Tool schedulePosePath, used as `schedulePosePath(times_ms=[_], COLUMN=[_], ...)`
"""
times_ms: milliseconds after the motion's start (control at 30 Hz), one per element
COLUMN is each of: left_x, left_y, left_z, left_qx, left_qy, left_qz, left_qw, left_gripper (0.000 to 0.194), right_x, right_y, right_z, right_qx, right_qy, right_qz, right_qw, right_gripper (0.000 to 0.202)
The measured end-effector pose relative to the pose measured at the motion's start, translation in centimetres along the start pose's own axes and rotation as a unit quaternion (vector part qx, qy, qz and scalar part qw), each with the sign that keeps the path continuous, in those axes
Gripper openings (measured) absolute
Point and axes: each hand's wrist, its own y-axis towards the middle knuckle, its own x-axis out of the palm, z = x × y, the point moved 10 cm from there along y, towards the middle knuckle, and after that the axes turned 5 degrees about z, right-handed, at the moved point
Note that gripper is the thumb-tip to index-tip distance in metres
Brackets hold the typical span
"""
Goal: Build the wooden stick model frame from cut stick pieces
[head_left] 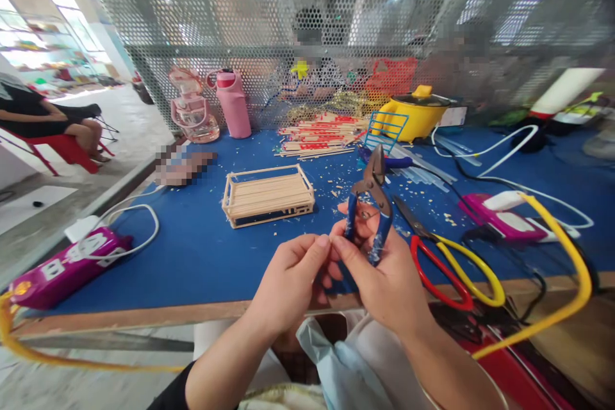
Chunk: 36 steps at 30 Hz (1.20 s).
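My right hand [391,288] has blue-handled cutting pliers [373,180] tucked in its fingers, with the jaws pointing up and parted. The thumb of that hand meets the fingertips of my left hand [291,278], which is closed in a pinch near the table's front edge. Whatever lies between the fingertips is too small to make out. Beyond my left hand stands a small rectangular frame [269,195] built of thin wooden sticks, with a slatted floor and low posts. Scissors [437,237] with one red and one yellow handle lie right of my right hand.
Red-tipped sticks [321,134] are piled at the back, near a blue wire rack [385,131], clear glue sticks [432,166] and a yellow pot [416,115]. Purple power strips [62,266] with cables flank the work area. A pink bottle [234,106] stands by the mesh screen.
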Motion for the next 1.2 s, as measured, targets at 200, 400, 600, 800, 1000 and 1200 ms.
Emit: schedulePosePath(times_ms=[200,400,600,800,1000,1200], left_x=[-2.0,-3.0,-2.0,-1.7,-1.6,-1.4], left_y=[0.2,-0.3,-0.9,-1.4,-1.5,-1.9], left_z=[2.0,5.5,7.1,7.8,8.0,8.3], left_qx=[0.09,0.194,0.263,0.297,0.311,0.33], left_qy=[-0.028,0.096,0.163,0.218,0.224,0.243], left_qz=[0.076,0.144,0.147,0.151,0.152,0.161], left_qw=[0.993,0.966,0.939,0.917,0.911,0.898], left_gripper=[0.031,0.032,0.029,0.026,0.027,0.024], right_x=[-1.0,-0.5,-0.4,-0.2,0.0,0.1], right_y=[-1.0,-4.3,-5.1,-5.0,-5.0,-5.1], right_z=[1.2,3.3,2.9,2.6,2.3,2.4], right_qx=[0.057,0.171,0.187,0.182,0.196,0.201], right_qy=[-0.002,-0.1,-0.122,-0.102,-0.083,-0.08], right_qz=[0.007,-0.135,-0.15,-0.155,-0.166,-0.172], right_qw=[0.998,0.971,0.963,0.966,0.963,0.961], right_gripper=[0.031,0.054,0.059,0.062,0.065,0.066])
